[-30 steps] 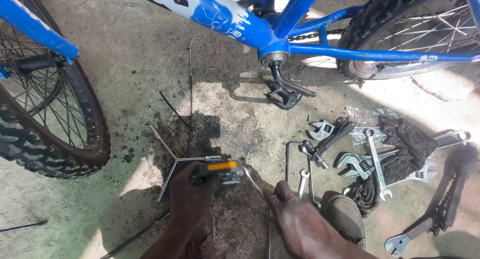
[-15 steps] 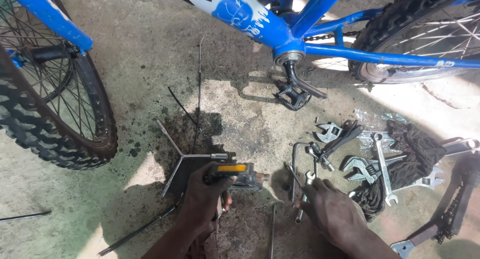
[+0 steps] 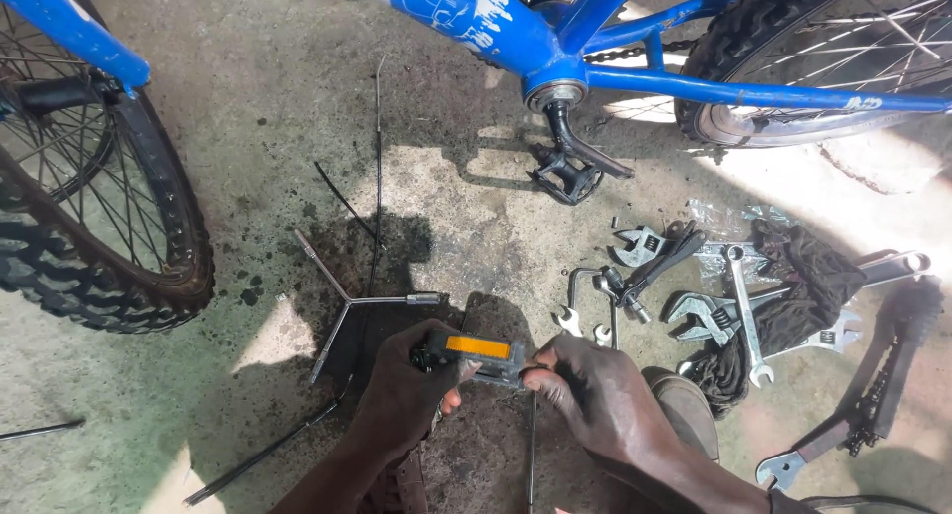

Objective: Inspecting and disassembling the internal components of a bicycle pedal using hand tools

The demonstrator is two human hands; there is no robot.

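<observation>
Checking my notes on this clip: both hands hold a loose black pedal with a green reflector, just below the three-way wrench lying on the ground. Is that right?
Not quite. The reflector on the loose black pedal is orange, not green, as the head view shows. The rest holds: the left hand and the right hand both hold it, just below the three-way wrench lying on the ground.

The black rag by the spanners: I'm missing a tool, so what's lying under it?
Under the black rag, spanners and an adjustable wrench stick out. Their covered parts, and anything else beneath, cannot be seen.
</observation>
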